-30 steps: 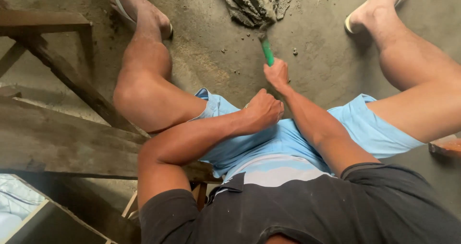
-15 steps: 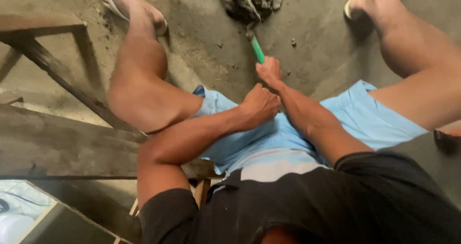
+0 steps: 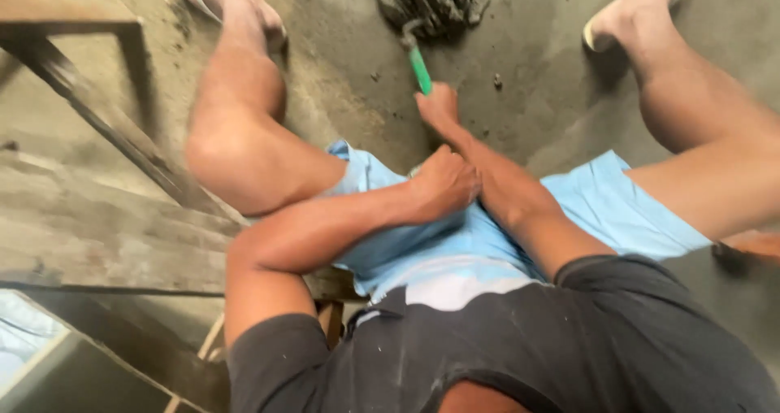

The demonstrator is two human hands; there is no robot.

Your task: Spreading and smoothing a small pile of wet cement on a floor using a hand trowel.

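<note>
Fingers of right hand (image 3: pixel 439 106) clamped on green handle (image 3: pixel 420 70) of trowel (image 3: pixel 429 6), blade in wet mortar on concrete floor (image 3: pixel 536 80). Left hand (image 3: pixel 444 184) curled shut, resting on blue shorts (image 3: pixel 431 246).

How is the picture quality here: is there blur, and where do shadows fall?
Head view: soft daylight, no glare; motion blur smears the right hand, the green-handled tool and the wooden planks; mild shadow lies on the floor beside the legs.
</note>
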